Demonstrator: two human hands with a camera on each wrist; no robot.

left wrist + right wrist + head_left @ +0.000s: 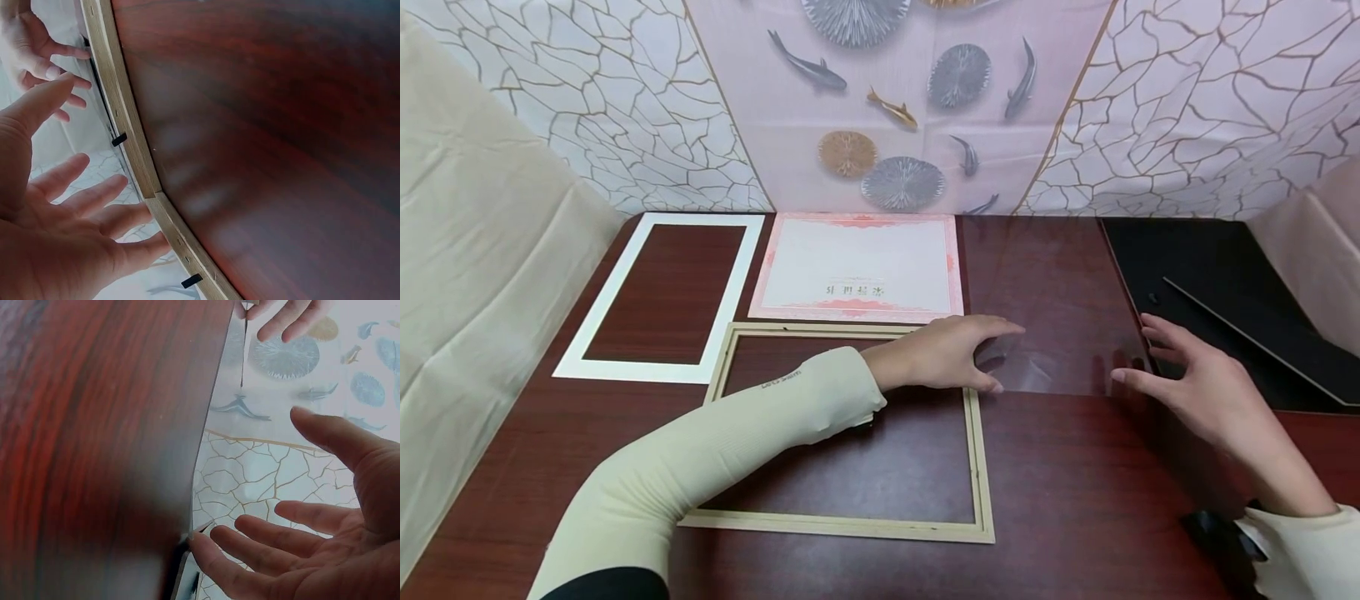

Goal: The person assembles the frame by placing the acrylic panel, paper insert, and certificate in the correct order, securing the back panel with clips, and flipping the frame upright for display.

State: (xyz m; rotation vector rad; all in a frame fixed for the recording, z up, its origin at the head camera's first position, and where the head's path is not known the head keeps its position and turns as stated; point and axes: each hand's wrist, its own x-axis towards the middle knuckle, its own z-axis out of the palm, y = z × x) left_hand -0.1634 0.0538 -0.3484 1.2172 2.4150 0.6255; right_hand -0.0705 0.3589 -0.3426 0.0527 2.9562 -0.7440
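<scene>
A clear plastic sheet (1052,300) lies on the dark red table, faintly visible by its reflections. My left hand (951,352) is at its left edge, above the right side of a pale wooden picture frame (850,527). Across from it, my right hand (1195,379) hovers by the sheet's right edge, beside a black backing board (1187,250). Both hands have spread fingers, also in the wrist views: the left hand (69,231) by the frame (134,137), the right hand (312,537) at the table edge. Whether any fingertip touches the sheet, I cannot tell.
A white mat border (643,372) lies at the back left. Next to it is a pink-edged certificate (857,267), upside down from here. The black board's stand flap (1262,342) sticks up. Patterned cloth (902,108) hangs behind the table (1075,500).
</scene>
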